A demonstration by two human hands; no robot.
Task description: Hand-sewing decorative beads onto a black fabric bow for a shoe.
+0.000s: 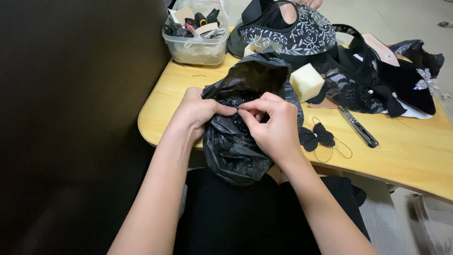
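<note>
A crumpled black plastic bag [238, 146] lies at the near edge of the wooden table [406, 151], its mouth open and full of small shiny black beads [240, 123]. My left hand [197, 109] and my right hand [273, 123] meet over the bag's mouth. The fingertips of both pinch a thin needle-like thing between them, above the beads. Whether a thread hangs from it is too small to tell.
A clear plastic tub [198, 45] of black bits stands at the back left. A pale foam block [306, 81], black lace garments [349, 80], a small black fabric bow [317, 137] with thread, and a folding knife [358, 126] lie to the right.
</note>
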